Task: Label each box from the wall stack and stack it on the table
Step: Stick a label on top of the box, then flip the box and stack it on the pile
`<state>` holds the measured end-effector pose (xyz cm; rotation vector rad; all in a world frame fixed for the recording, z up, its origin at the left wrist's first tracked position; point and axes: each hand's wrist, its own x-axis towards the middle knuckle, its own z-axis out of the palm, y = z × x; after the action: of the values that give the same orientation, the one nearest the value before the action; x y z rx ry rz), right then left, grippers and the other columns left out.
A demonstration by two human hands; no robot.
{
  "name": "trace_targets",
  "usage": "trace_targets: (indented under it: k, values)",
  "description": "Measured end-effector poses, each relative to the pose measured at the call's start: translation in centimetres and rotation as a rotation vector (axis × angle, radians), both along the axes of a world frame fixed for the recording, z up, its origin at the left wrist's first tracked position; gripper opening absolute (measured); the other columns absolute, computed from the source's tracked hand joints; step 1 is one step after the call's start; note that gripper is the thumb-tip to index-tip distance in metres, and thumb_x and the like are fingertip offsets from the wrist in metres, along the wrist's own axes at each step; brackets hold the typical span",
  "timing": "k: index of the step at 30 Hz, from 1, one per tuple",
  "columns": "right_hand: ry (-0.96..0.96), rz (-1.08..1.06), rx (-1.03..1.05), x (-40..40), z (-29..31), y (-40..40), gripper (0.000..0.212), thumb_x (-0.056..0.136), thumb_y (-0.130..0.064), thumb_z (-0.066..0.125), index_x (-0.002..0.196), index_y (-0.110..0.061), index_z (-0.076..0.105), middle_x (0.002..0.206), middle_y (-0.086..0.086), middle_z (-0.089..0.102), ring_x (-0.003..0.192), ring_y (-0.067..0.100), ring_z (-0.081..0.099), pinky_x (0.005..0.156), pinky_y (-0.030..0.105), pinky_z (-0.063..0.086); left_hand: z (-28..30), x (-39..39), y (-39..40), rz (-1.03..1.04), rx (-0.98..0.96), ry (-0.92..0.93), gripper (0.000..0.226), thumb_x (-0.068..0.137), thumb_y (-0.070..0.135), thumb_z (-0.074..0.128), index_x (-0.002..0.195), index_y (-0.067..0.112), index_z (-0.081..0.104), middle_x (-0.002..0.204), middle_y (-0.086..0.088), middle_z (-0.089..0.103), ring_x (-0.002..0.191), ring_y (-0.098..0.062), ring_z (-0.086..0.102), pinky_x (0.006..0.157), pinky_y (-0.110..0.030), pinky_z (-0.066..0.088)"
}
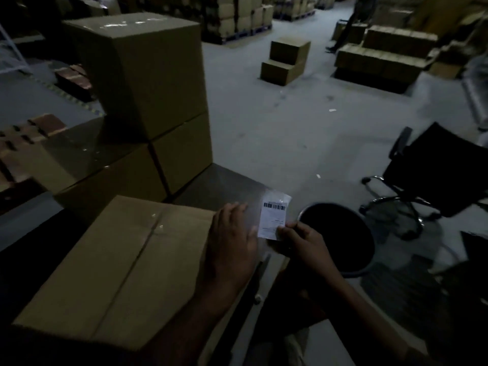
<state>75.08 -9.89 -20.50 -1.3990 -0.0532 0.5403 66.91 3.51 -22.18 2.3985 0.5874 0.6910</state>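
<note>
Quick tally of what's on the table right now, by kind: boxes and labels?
Cardboard boxes: 4, one near box under the left hand and 3 in the stack behind it.
Barcode labels: 1, the label pinched by the right hand.
Total: 5

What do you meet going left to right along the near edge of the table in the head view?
Box → left hand, resting on the box's right edge → label, pinched by the right hand → round black bin → black office chair.
</note>
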Motion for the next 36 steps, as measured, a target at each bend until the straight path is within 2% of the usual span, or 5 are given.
trace_targets:
  k: [5,14,20,26,36]
  values:
    - [-0.033,-0.07,-0.222,6.5,-2.9,-6.9,0.015,0.096,-0.008,0.065,0.082,-0.005,0.07,0.068,0.005,0.068,0.054,0.009,0.061,0.051,0.021,0.05,-2.5,6.4,-5.7,-0.079,-0.042,0.123,0.055,0.088,0.031,0.051,0.139,0.012,0.059,0.135,-0.01,0.06,0.123,-0.032,0.054,0.105,-0.049,0.047]
    - [-0.006,-0.13,-0.458,17.2,-9.5,-15.5,0.009,0.092,-0.014,0.072,0.095,-0.007,0.077,0.073,0.002,0.072,0.061,0.011,0.062,0.058,0.025,0.05,-7.8,15.5,-13.2,-0.174,-0.158,0.364,0.055,0.091,0.038,0.057,0.142,0.016,0.057,0.135,-0.007,0.059,0.127,-0.029,0.055,0.11,-0.047,0.045]
    - [0.069,0.026,-0.62,18.9,-13.1,-17.1,0.041,0.085,-0.036,0.079,0.064,-0.003,0.067,0.06,0.012,0.061,0.064,0.026,0.064,0.073,0.052,0.058,-8.9,16.0,-13.8,-0.114,-0.16,0.38,0.052,0.095,0.035,0.063,0.143,0.017,0.056,0.137,-0.006,0.059,0.129,-0.027,0.055,0.111,-0.045,0.044]
    - [-0.003,0.295,-0.448,16.8,-11.5,-13.5,0.015,0.098,-0.013,0.064,0.086,-0.018,0.072,0.084,0.005,0.074,0.081,0.02,0.069,0.066,0.028,0.054,-6.7,14.5,-11.5,-0.005,-0.182,0.251,0.043,0.099,0.031,0.064,0.139,0.021,0.056,0.134,-0.001,0.057,0.125,-0.022,0.053,0.105,-0.04,0.046]
    - [-0.384,0.74,-0.086,9.2,-1.7,1.6,0.016,0.098,-0.021,0.064,0.086,-0.024,0.074,0.081,-0.002,0.075,0.078,0.015,0.068,0.076,0.039,0.056,0.8,4.8,-5.2,0.358,-0.121,-0.033,0.044,0.102,0.039,0.053,0.144,0.027,0.055,0.134,0.003,0.059,0.125,-0.015,0.055,0.101,-0.034,0.048]
